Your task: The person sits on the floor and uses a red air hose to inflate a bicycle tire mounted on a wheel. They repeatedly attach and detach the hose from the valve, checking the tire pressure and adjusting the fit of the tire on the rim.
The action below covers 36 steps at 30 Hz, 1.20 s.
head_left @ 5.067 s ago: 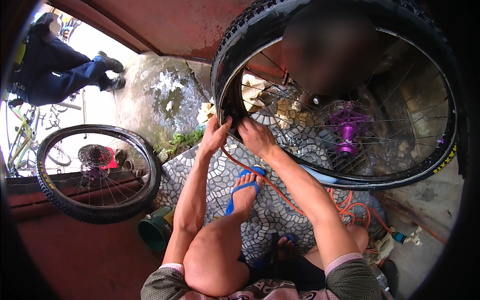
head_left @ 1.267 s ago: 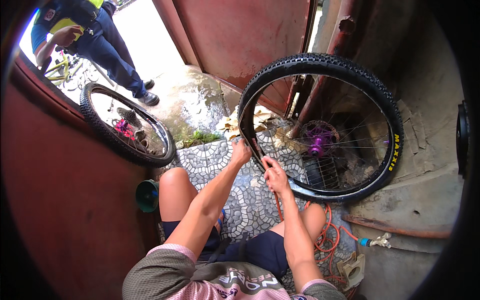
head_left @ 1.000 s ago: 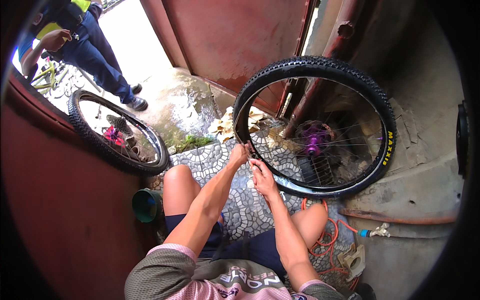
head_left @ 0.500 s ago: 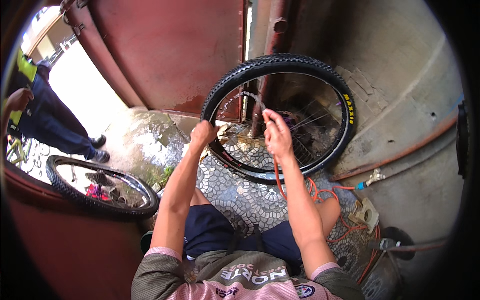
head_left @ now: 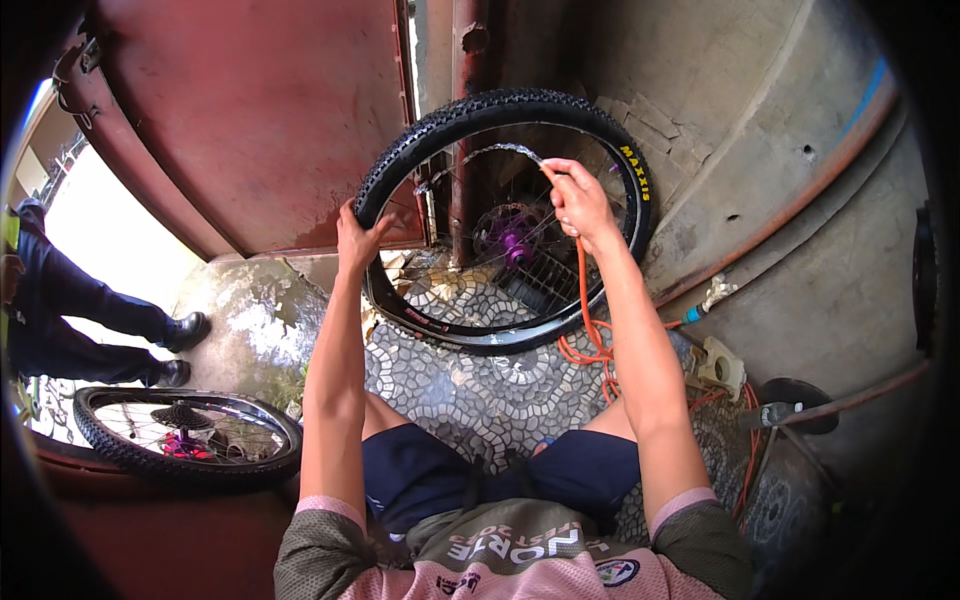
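A bicycle wheel [head_left: 622, 170] with a black knobby tyre and a purple hub stands tilted in front of me over the pebble-patterned floor. My left hand [head_left: 358, 238] holds its tyre on the left side, the thumb on the inner side and some fingers hidden behind the rubber. My right hand [head_left: 584, 208] is closed around the end of a thin orange hose [head_left: 583, 285], in front of the wheel's opening. A stream of water [head_left: 500, 148] arcs leftward from the hose end, across the spokes to the rim near my left hand.
A second bicycle wheel [head_left: 190, 480] with a cassette lies at the left. Beyond it stands a person in dark trousers [head_left: 85, 290]. A red metal gate [head_left: 250, 120] rises behind, and a curved concrete wall [head_left: 770, 190] at the right. Hose coils trail past a blue fitting [head_left: 692, 315].
My left hand has shifted up along the tyre, and its thumb has spread from a closed grip. The purple hub now shows clearly. Water still runs from the hose in my right hand.
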Available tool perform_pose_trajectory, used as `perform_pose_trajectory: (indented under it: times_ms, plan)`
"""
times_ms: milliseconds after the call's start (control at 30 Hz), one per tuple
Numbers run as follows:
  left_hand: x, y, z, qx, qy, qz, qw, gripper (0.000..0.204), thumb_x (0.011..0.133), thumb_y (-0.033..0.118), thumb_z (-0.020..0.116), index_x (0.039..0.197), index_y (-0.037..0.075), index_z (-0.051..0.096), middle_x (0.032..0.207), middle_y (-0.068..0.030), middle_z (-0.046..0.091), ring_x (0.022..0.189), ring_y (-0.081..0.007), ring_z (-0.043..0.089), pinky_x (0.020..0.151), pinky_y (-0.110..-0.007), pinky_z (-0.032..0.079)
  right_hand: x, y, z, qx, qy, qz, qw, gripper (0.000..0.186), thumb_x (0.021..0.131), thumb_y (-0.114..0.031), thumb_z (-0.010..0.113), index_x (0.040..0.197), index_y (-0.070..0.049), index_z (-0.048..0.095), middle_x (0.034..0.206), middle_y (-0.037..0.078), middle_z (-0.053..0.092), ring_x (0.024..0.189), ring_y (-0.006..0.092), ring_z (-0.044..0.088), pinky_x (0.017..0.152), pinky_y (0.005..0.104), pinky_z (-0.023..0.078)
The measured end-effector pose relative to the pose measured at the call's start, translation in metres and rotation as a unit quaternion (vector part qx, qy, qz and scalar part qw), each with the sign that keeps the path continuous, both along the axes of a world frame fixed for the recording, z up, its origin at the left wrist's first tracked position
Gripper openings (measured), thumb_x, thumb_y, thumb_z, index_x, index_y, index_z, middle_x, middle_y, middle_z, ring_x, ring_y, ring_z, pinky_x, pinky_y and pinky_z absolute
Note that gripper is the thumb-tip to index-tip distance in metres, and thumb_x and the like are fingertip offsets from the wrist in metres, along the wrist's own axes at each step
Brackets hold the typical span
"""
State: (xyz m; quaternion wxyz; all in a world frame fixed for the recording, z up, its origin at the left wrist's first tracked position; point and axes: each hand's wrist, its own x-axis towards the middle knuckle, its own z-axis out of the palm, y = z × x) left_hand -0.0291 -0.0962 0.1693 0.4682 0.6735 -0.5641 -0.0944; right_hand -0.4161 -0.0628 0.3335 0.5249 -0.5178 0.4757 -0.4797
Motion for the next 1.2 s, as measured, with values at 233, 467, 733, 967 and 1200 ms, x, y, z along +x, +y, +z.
perform_pose_trajectory:
  times_ms: [233, 467, 733, 967, 1200]
  plan:
    - [0.019, 0.064, -0.068, 0.225, -0.029, -0.035, 0.973, 0.114, 0.083, 0.038, 0.082, 0.158, -0.003, 0.007, 0.128, -0.0366, 0.061, 0.117, -0.0514, 0.062, 0.098, -0.053, 0.051, -0.016, 0.026, -0.102, 0.151, 0.038, -0.004, 0.988, 0.02, 0.106, -0.024, 0.051, 0.123, -0.019, 0.06, 0.072, -0.004, 0.047, 0.044, 0.0036, 0.036, 0.035, 0.0225, 0.025]
    - [0.008, 0.108, -0.069, 0.302, -0.049, -0.07, 0.949, 0.106, 0.086, 0.041, 0.078, 0.158, -0.002, 0.014, 0.12, -0.036, 0.067, 0.111, -0.0497, 0.067, 0.094, -0.052, 0.054, -0.04, 0.071, -0.226, 0.232, 0.085, -0.073, 0.966, 0.023, 0.104, -0.03, 0.056, 0.123, -0.017, 0.061, 0.068, -0.001, 0.05, 0.044, 0.0088, 0.042, 0.034, 0.0279, 0.03]
    - [0.03, 0.142, -0.147, 0.31, -0.034, 0.048, 0.949, 0.081, 0.088, 0.037, 0.08, 0.148, -0.003, 0.043, 0.101, -0.0239, 0.076, 0.094, -0.035, 0.074, 0.086, -0.043, 0.055, -0.012, 0.132, -0.326, 0.283, 0.348, 0.046, 0.892, 0.029, 0.098, -0.034, 0.059, 0.12, -0.018, 0.07, 0.1, 0.009, 0.073, 0.073, 0.0224, 0.07, 0.053, 0.0395, 0.055]
    - [-0.027, 0.133, -0.131, 0.312, 0.0, -0.016, 0.95, 0.058, 0.092, 0.03, 0.072, 0.137, -0.002, 0.054, 0.116, -0.0269, 0.071, 0.112, -0.0414, 0.068, 0.097, -0.048, 0.052, 0.063, 0.132, -0.344, 0.067, 0.31, 0.113, 0.942, 0.028, 0.1, -0.03, 0.063, 0.119, -0.012, 0.07, 0.084, 0.006, 0.069, 0.064, 0.0156, 0.059, 0.058, 0.0343, 0.049]
    - [-0.008, 0.147, -0.144, 0.333, -0.05, -0.058, 0.94, 0.029, 0.092, 0.029, 0.067, 0.112, 0.009, 0.076, 0.102, -0.0262, 0.074, 0.099, -0.0424, 0.071, 0.089, -0.048, 0.056, 0.119, 0.111, -0.277, 0.195, 0.206, 0.152, 0.947, 0.023, 0.102, -0.026, 0.061, 0.12, -0.013, 0.067, 0.068, -0.001, 0.055, 0.047, 0.0096, 0.041, 0.04, 0.0323, 0.027]
